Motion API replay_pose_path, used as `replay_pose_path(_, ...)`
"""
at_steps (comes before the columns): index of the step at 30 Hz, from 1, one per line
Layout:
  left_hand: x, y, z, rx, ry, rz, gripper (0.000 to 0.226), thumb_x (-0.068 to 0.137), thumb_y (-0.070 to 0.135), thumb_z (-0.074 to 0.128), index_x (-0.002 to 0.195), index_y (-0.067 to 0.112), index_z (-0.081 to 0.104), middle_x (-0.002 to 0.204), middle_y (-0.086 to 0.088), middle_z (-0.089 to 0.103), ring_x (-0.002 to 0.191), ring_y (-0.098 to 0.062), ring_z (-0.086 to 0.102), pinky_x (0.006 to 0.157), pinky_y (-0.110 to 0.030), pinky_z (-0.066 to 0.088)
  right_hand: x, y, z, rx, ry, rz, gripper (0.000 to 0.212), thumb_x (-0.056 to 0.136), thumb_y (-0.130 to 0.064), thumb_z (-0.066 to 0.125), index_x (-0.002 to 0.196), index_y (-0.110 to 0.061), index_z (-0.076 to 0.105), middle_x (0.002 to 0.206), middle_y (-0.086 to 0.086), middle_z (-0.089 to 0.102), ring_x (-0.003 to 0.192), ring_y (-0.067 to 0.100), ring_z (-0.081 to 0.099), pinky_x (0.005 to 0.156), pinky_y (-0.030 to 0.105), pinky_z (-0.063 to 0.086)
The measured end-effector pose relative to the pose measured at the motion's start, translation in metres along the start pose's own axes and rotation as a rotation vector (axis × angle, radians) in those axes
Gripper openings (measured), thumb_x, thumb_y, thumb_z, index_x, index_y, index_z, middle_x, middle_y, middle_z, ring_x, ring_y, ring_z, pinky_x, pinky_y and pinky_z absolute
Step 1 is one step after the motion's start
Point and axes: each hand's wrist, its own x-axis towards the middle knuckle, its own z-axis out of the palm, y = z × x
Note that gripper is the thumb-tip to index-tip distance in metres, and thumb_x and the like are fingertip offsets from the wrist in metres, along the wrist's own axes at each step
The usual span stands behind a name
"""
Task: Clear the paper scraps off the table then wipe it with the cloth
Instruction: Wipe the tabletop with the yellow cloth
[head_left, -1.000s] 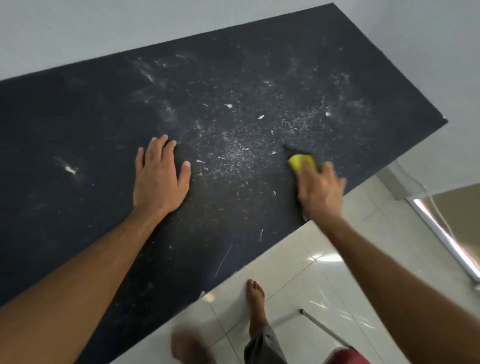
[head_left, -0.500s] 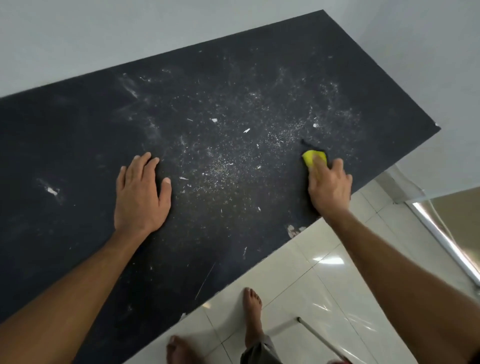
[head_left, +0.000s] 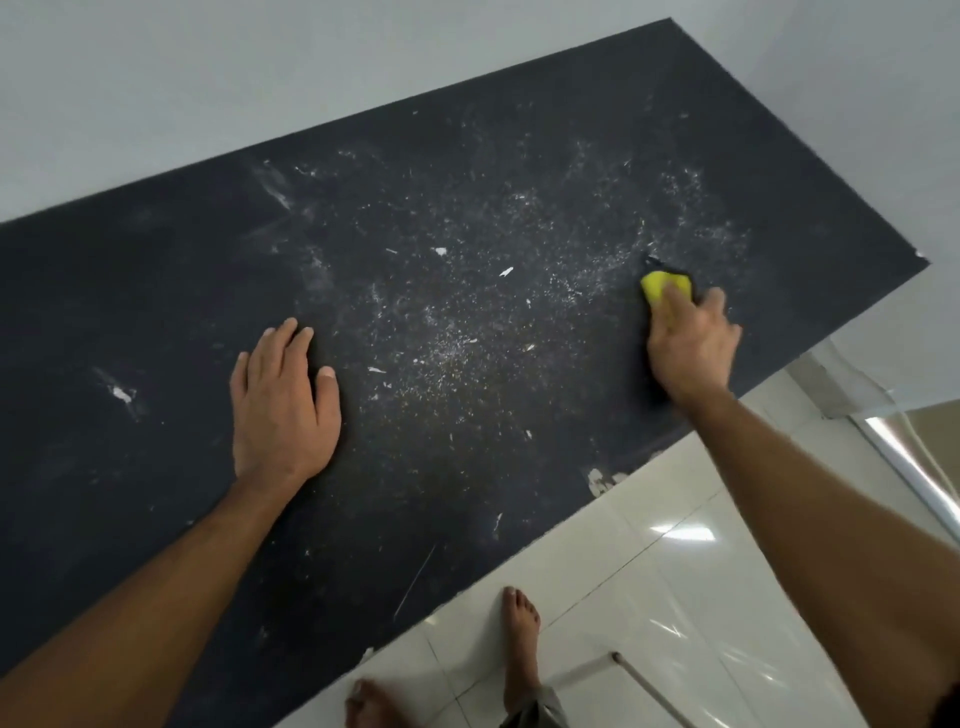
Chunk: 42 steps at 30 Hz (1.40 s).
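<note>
Black tabletop: flat dark rectangular table (head_left: 156, 291), dusted with white specks
Scraps: small white paper scraps (head_left: 440, 251) lie mid-table, one more (head_left: 120, 393) far left
Cloth: yellow wiping cloth (head_left: 658, 285) on the table's right part, near the edge
Right hand (head_left: 688, 345): fingers curled over the cloth, pressing it down
Left hand (head_left: 283, 402): flat, fingers straight, palm on the table
Floor: glossy white tiles (head_left: 675, 571), bare foot (head_left: 521, 634), thin pale rod (head_left: 649, 688)
</note>
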Motion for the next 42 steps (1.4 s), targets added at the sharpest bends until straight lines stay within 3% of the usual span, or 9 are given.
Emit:
replay_pose_path(4, 0.000, 0.004, -0.003, 0.000, -0.009, 0.005, 0.053, 0.107, 0.033, 0.040, 0.151, 0.005, 0.040, 0.163, -0.012, 0.033, 0.154, -0.028, 0.024, 0.127, -0.050, 0.015, -0.052, -0.047, -0.015, 0.036, 0.060, -0.316, 0.023, 0.100, -0.023, 0.050, 0.122, -0.022, 0.056, 0.099, 0.018, 0.054, 0.075, 0.039, 0.055, 0.067, 0.047, 0.047)
replay_pose_path(8, -0.002, 0.004, -0.006, 0.025, -0.024, 0.021, 0.056, 0.105, 0.035, 0.044, 0.151, 0.004, 0.040, 0.162, -0.013, 0.033, 0.153, -0.031, 0.026, 0.126, -0.052, 0.017, -0.158, -0.076, -0.011, 0.083, -0.305, -0.782, 0.030, 0.101, -0.035, 0.047, 0.122, -0.025, 0.065, 0.097, 0.006, 0.054, 0.077, 0.030, 0.053, 0.069, 0.039, 0.037)
replay_pose_path(14, -0.001, 0.006, -0.007, 0.048, -0.050, 0.047, 0.059, 0.104, 0.041, 0.042, 0.152, 0.005, 0.039, 0.163, -0.013, 0.031, 0.154, -0.029, 0.024, 0.127, -0.050, 0.014, -0.056, 0.043, -0.023, -0.071, -0.060, -0.094, 0.035, 0.104, -0.040, 0.037, 0.127, -0.020, 0.055, 0.100, 0.018, 0.045, 0.074, 0.042, 0.053, 0.079, 0.053, 0.048)
replay_pose_path(16, -0.002, 0.008, -0.008, 0.044, -0.059, 0.077, 0.058, 0.105, 0.039, 0.041, 0.151, 0.005, 0.041, 0.163, -0.012, 0.033, 0.154, -0.028, 0.025, 0.127, -0.050, 0.015, -0.053, 0.034, -0.031, -0.038, -0.004, -0.059, 0.033, 0.104, -0.037, 0.040, 0.126, -0.016, 0.055, 0.101, 0.019, 0.045, 0.074, 0.043, 0.054, 0.079, 0.054, 0.048)
replay_pose_path(22, -0.008, 0.023, -0.009, 0.009, -0.108, 0.196, 0.052, 0.104, 0.032, 0.045, 0.149, 0.005, 0.045, 0.160, -0.012, 0.038, 0.151, -0.029, 0.030, 0.126, -0.049, 0.019, -0.159, -0.046, -0.029, 0.072, -0.233, -0.823, 0.028, 0.098, -0.029, 0.058, 0.125, -0.023, 0.061, 0.096, 0.007, 0.051, 0.076, 0.030, 0.051, 0.067, 0.039, 0.039)
replay_pose_path(30, -0.017, 0.028, 0.003, 0.012, -0.099, 0.195, 0.059, 0.105, 0.042, 0.040, 0.151, 0.006, 0.039, 0.162, -0.010, 0.032, 0.153, -0.028, 0.025, 0.127, -0.050, 0.017, -0.023, 0.077, -0.039, -0.090, -0.024, -0.068, 0.035, 0.106, -0.042, 0.037, 0.128, -0.018, 0.051, 0.104, 0.020, 0.045, 0.080, 0.044, 0.055, 0.083, 0.051, 0.047)
replay_pose_path(37, -0.019, 0.028, 0.000, -0.012, -0.081, 0.153, 0.065, 0.102, 0.046, 0.029, 0.149, 0.004, 0.042, 0.161, -0.012, 0.035, 0.152, -0.030, 0.028, 0.125, -0.051, 0.020, -0.125, -0.044, -0.016, 0.083, -0.320, -0.911, 0.028, 0.102, -0.035, 0.046, 0.120, -0.022, 0.063, 0.094, 0.009, 0.052, 0.076, 0.029, 0.051, 0.068, 0.038, 0.038)
replay_pose_path(39, -0.018, 0.027, 0.003, -0.010, -0.069, 0.127, 0.065, 0.102, 0.046, 0.031, 0.149, 0.004, 0.042, 0.160, -0.011, 0.035, 0.151, -0.030, 0.029, 0.125, -0.051, 0.021, -0.080, -0.022, -0.002, 0.050, -0.187, -0.739, 0.031, 0.100, -0.031, 0.048, 0.126, -0.026, 0.064, 0.100, 0.010, 0.055, 0.078, 0.031, 0.053, 0.069, 0.038, 0.043)
replay_pose_path(42, -0.017, 0.026, 0.005, -0.005, -0.065, 0.126, 0.062, 0.101, 0.045, 0.034, 0.150, 0.006, 0.042, 0.160, -0.009, 0.035, 0.151, -0.029, 0.029, 0.125, -0.050, 0.021, 0.006, 0.005, 0.000, -0.043, -0.047, -0.116, 0.032, 0.101, -0.031, 0.044, 0.125, -0.017, 0.059, 0.105, 0.019, 0.052, 0.079, 0.042, 0.057, 0.080, 0.051, 0.048)
